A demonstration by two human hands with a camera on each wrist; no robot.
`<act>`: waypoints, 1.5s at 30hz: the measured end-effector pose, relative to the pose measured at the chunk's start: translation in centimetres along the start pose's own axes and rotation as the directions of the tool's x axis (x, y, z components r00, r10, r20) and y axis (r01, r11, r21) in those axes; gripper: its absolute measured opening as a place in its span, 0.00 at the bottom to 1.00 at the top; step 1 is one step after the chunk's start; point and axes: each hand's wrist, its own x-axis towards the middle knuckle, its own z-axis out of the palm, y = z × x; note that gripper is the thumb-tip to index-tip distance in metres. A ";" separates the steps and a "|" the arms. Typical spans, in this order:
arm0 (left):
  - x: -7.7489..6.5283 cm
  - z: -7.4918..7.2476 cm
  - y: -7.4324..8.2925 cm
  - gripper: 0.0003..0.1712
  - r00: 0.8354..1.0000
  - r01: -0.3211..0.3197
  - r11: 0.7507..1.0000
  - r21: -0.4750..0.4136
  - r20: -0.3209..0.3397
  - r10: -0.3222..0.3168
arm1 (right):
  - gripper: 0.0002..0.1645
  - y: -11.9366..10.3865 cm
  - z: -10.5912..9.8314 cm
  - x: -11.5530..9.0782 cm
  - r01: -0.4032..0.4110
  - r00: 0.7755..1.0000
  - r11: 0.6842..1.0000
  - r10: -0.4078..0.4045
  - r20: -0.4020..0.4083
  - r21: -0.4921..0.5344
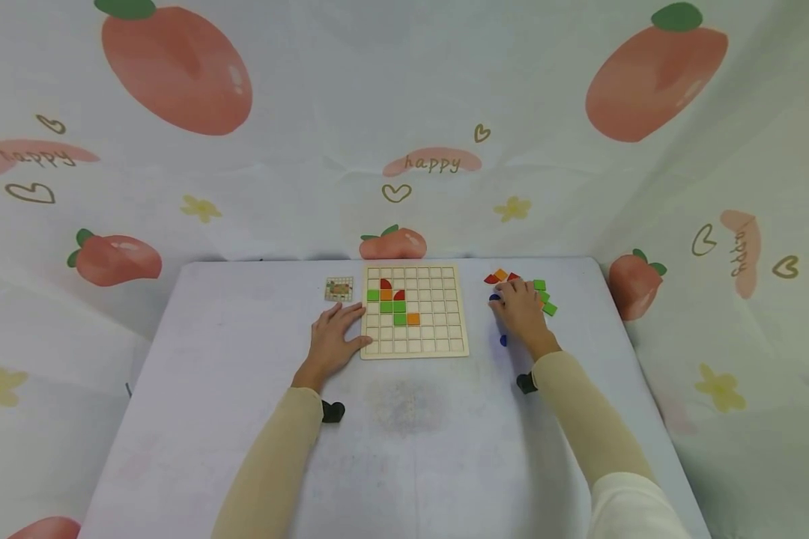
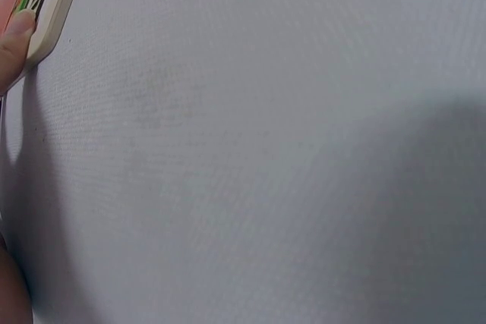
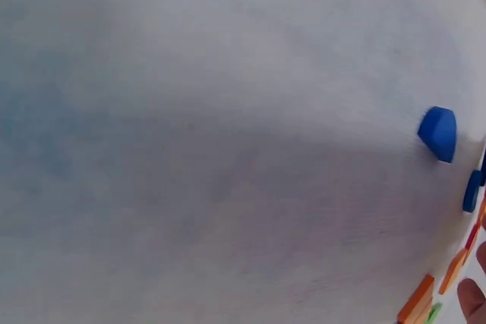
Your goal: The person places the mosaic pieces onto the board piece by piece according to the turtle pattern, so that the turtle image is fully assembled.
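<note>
A light wooden grid board (image 1: 431, 329) lies flat on the table, with several green, orange and red pieces in its left half. My left hand (image 1: 332, 344) rests at the board's left edge, fingers spread and thumb touching the rim; the left wrist view shows the thumb (image 2: 14, 47) on the board's corner. Over the loose pieces on the right is my right hand (image 1: 520, 311), its fingers reaching down among them. A blue piece (image 1: 494, 298) is at its fingertips, and green squares (image 1: 548, 308) lie beside it, partly covered by the hand.
A small pattern card (image 1: 339, 289) lies left of the board. Another blue piece (image 1: 503, 340) sits nearer on the table, below the right hand. Red and orange pieces (image 1: 501, 275) lie beyond that hand. A patterned cloth (image 1: 404, 112) hangs behind the table.
</note>
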 end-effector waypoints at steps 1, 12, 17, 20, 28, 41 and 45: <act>0.0 0.0 0.0 0.41 1.000 0.002 1.000 -0.001 0.001 -0.002 | 0.26 0.0 -0.2 0.0 0.002 1.000 1.000 -0.002 -0.008 0.007; 0.2 0.0 0.2 0.41 1.000 0.008 1.000 -0.004 0.014 -0.008 | 0.16 0.2 -0.3 0.6 -0.054 0.998 0.997 0.055 -0.015 0.064; 0.3 0.0 0.2 0.41 1.000 0.003 1.000 -0.003 0.014 -0.003 | 0.15 0.0 0.0 0.7 -0.075 0.997 0.995 0.077 -0.024 0.070; 0.3 0.1 0.2 0.41 1.000 0.008 1.000 -0.005 0.018 -0.007 | 0.16 -0.1 0.0 0.7 -0.084 0.996 0.995 0.086 -0.024 0.058; 0.1 0.3 0.3 0.41 1.000 0.019 1.000 -0.009 0.021 -0.019 | 0.17 -0.7 0.1 0.9 -0.040 0.999 0.997 0.042 -0.033 0.060; 0.3 0.1 0.1 0.41 1.000 0.005 1.000 0.001 0.016 -0.005 | 0.17 -4.1 1.3 0.4 0.132 0.990 0.991 -0.130 -0.057 0.034; 0.1 -0.1 0.1 0.41 1.000 0.016 1.000 0.005 0.019 -0.017 | 0.16 -5.3 1.8 0.0 0.181 0.983 0.983 -0.180 -0.041 0.040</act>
